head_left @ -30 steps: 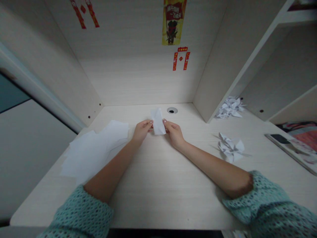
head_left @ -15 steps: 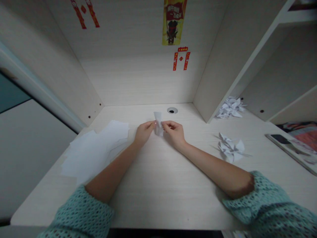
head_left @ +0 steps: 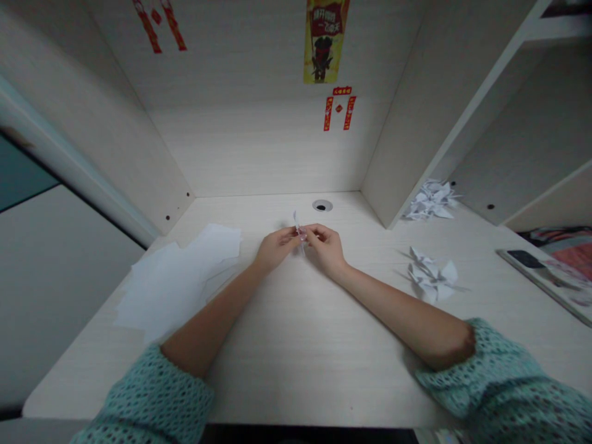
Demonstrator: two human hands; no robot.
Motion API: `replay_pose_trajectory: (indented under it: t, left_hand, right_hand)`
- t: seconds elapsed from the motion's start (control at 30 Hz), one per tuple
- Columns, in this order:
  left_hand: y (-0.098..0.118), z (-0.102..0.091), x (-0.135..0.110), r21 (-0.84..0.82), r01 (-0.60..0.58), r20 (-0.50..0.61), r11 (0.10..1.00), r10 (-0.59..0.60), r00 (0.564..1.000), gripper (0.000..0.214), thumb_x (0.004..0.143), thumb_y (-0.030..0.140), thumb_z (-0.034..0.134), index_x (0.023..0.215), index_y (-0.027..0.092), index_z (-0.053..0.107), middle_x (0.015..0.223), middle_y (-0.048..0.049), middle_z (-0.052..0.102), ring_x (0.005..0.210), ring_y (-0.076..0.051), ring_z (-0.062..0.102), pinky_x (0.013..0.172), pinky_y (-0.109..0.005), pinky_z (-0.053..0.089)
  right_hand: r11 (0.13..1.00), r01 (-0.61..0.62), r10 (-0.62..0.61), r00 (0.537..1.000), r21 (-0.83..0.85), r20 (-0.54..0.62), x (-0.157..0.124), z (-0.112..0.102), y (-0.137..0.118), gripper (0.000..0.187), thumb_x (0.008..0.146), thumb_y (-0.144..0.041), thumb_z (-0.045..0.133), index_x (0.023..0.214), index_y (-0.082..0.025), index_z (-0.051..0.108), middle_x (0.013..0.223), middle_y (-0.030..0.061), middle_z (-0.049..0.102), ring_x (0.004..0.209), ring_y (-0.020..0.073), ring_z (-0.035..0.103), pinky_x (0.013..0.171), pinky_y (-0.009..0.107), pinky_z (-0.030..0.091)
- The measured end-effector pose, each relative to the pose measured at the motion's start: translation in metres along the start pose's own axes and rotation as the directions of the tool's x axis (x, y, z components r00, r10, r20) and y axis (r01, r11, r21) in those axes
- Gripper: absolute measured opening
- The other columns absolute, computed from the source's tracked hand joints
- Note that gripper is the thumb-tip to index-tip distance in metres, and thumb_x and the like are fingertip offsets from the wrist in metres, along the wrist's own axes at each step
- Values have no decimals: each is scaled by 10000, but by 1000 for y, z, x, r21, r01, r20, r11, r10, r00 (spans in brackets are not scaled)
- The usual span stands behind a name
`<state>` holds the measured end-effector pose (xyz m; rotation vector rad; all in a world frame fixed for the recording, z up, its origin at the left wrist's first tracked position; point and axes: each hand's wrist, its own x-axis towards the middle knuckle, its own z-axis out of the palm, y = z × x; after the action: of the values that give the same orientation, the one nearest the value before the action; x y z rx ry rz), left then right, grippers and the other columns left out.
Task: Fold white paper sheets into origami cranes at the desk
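Observation:
My left hand (head_left: 275,248) and my right hand (head_left: 325,245) meet at the far middle of the pale wooden desk (head_left: 296,345). Both pinch a small folded piece of white paper (head_left: 296,226) between their fingertips. The paper is pressed narrow and stands edge-on, its tip poking up above my fingers. Most of it is hidden by my fingers. Both forearms are bare, with teal knitted sleeves pushed up near the desk's front edge.
Loose white paper sheets (head_left: 176,280) lie at the left. Folded white paper cranes (head_left: 431,273) sit at the right, and more paper cranes (head_left: 431,200) lie in the shelf corner. A cable hole (head_left: 322,205) is at the back. A phone on a tray (head_left: 546,274) lies far right.
The paper went from a broad flat face to a thin edge-on strip as my hands drew together and folded it shut. My arms stayed in place.

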<state>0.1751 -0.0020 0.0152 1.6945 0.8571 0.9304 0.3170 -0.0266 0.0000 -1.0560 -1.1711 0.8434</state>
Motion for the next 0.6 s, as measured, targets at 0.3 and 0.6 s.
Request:
replay_pose_trajectory:
  t: [0.3, 0.6]
  left_hand:
    - [-2, -4, 1, -24, 31, -50, 999, -32, 998, 484, 744, 402, 646, 1160, 155, 624, 1076, -107, 690, 982, -231, 638, 908, -345, 449]
    - [-10, -12, 2, 166, 126, -222, 978, -87, 971, 260, 780, 343, 506, 693, 161, 671, 682, -16, 669, 748, -212, 615, 702, -292, 454]
  right_hand:
    - [1000, 6, -6, 1000, -3, -10, 1, -1, -1, 329, 698, -445, 675, 909, -192, 695, 844, 56, 706, 703, 162, 604, 618, 274, 458]
    - [994, 8, -14, 998, -105, -55, 11, -7, 17, 314, 762, -467, 563, 790, -182, 692, 740, 29, 673, 654, 164, 572, 597, 265, 440]
